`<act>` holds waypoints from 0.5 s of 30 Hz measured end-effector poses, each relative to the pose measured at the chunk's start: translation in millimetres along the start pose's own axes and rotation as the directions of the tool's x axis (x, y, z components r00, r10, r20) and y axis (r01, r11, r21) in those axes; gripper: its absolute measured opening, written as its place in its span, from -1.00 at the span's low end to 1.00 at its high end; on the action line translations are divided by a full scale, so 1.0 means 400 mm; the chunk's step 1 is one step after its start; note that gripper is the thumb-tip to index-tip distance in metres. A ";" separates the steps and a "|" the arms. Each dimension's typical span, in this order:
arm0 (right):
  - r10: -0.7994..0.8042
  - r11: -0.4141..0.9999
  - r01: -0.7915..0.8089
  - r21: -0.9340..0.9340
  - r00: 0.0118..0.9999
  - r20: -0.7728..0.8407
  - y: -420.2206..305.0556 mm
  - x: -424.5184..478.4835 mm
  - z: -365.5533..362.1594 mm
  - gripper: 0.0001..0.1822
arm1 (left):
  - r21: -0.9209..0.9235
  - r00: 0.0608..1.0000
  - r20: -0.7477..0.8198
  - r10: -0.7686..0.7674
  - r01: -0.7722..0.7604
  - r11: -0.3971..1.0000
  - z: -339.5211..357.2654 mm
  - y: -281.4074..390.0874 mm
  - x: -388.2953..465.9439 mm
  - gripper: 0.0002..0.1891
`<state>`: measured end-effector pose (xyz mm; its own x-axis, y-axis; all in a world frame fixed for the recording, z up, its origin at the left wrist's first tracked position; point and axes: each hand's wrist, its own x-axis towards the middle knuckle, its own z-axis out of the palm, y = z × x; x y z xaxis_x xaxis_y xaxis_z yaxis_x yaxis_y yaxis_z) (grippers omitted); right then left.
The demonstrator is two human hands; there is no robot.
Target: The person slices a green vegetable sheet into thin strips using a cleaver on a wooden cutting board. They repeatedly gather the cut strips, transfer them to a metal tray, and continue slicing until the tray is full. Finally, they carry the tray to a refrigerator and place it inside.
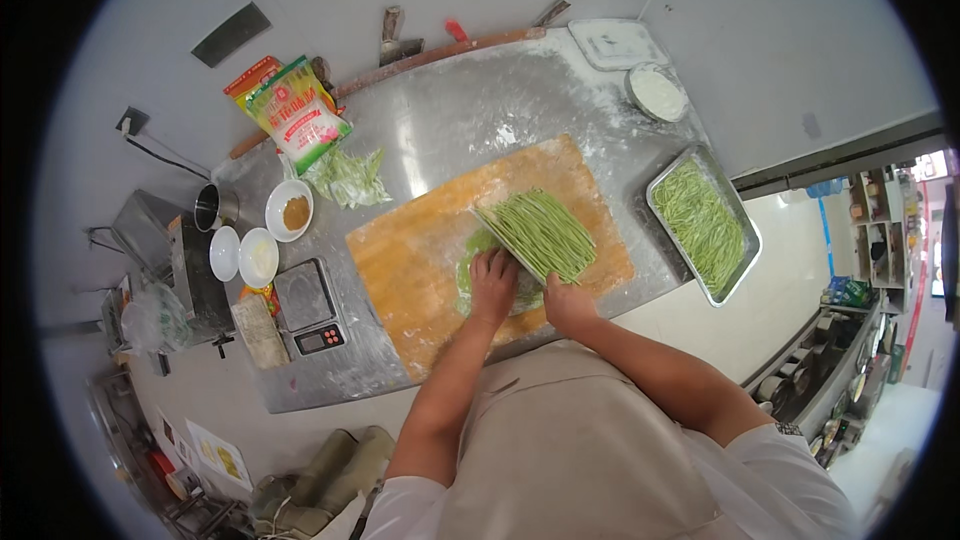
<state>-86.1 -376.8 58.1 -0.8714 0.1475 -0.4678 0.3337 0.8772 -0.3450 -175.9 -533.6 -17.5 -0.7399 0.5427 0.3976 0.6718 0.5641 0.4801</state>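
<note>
On a floured wooden board (405, 262), a flat piece of green dough (469, 281) lies partly beneath my left hand (493, 286), whose fingers rest near the edge of a blade. My right hand (568, 305) grips the near end of this wide knife (511, 246), seen almost edge-on. Just right of the blade lie many thin green noodle strips (544, 232), side by side. Whether my left fingers press on the dough or touch the blade cannot be told. The knife's handle is hidden in my right hand.
A metal tray (752, 240) of cut green noodles stands right. Left are a digital scale (306, 304), white bowls (289, 211) and a flour bag (300, 116). A bowl of white powder (657, 93) stands at the back right; a long rolling pin (442, 58) lies along the wall.
</note>
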 end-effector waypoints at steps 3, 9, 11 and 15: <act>-0.006 0.999 0.005 0.044 1.000 0.010 -0.005 -0.014 -0.027 -0.75 | -0.002 1.000 -0.027 0.002 -0.002 1.000 0.004 -0.003 -0.005 -0.71; 0.038 0.999 -0.040 0.035 0.999 0.036 0.036 -0.106 -0.031 -0.79 | -0.024 0.999 -0.046 0.026 -0.028 0.999 -0.007 0.004 0.001 -0.68; 0.041 0.997 -0.042 0.064 0.999 0.021 0.033 -0.084 0.000 -0.78 | -0.007 0.999 -0.034 0.031 -0.032 0.999 -0.015 0.008 0.003 -0.66; -0.013 0.996 0.015 0.092 1.000 -0.016 0.043 -0.019 0.038 -0.83 | 0.019 0.998 -0.051 0.024 -0.023 1.000 -0.019 0.012 0.000 -0.64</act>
<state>-68.3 -369.9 43.2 -0.8815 0.1431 -0.4499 0.3523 0.8336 -0.4253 -173.1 -535.5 -9.2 -0.7248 0.5236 0.4479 0.6889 0.5637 0.4558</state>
